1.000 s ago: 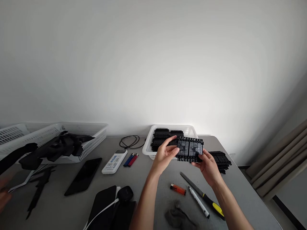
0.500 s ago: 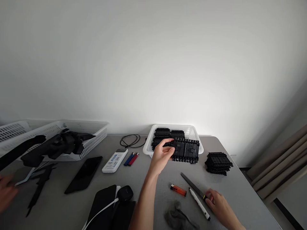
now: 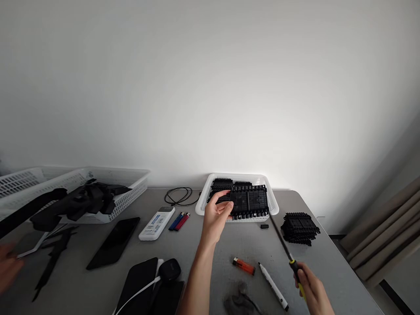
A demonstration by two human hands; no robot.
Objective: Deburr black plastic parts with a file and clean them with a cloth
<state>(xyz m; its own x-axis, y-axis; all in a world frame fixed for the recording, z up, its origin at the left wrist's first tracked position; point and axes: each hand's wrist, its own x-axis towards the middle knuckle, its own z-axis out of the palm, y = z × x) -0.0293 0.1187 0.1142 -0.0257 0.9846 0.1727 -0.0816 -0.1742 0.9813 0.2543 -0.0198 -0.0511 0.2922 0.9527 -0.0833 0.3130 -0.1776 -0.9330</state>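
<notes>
My left hand (image 3: 217, 215) pinches the left end of a flat black plastic piece (image 3: 248, 202) with toothed long edges. The piece is held up in front of a white basket (image 3: 273, 209). In my right hand (image 3: 310, 286) is a file (image 3: 282, 243) with a black-and-yellow handle, my fingers wrapped round the grip. Its long dark blade slants up and left, the tip close to the piece's right end; whether they touch I cannot tell. More black toothed pieces (image 3: 222, 183) lie in the basket, partly hidden. A stack of similar pieces (image 3: 300, 228) stands on the right.
On the table are an orange lighter (image 3: 243, 266), a white marker (image 3: 273, 286), a grey cloth-like bundle (image 3: 241, 302), a small black piece (image 3: 264, 226), two lighters (image 3: 179, 222), a power bank (image 3: 156, 223) and a phone (image 3: 113, 243). Another person's blurred hand (image 3: 9, 267) is at left.
My right hand has lifted the file off the table and raised its blade toward the black piece. My left hand has shifted slightly left with the piece, uncovering the small black piece.
</notes>
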